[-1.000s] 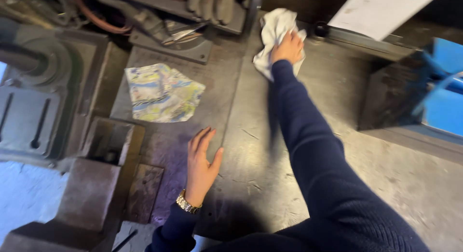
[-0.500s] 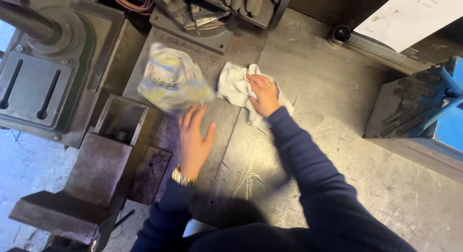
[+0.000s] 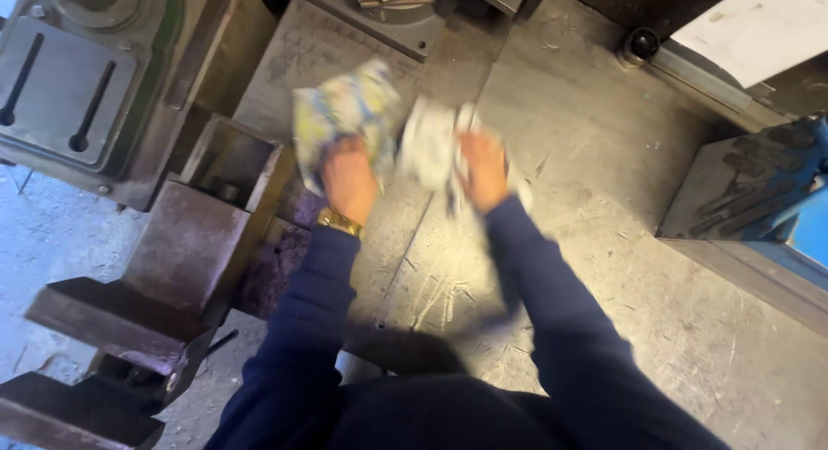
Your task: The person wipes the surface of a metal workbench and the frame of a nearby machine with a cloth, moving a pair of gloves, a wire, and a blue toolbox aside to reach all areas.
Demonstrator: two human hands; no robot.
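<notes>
Scratched grey steel table, patterned cloth and white rag lying side by side near its middle, a hand pressed on each, dark metal block at the right edge, white paper sheet at the far right corner

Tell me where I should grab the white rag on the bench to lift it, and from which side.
Probably take the white rag by its bunched free part, left of the right hand that lies on it, coming straight down from above. It lies crumpled on the flat metal bench, so the raised folds offer something to pinch. The patterned cloth under the left hand crowds its left side.
</notes>
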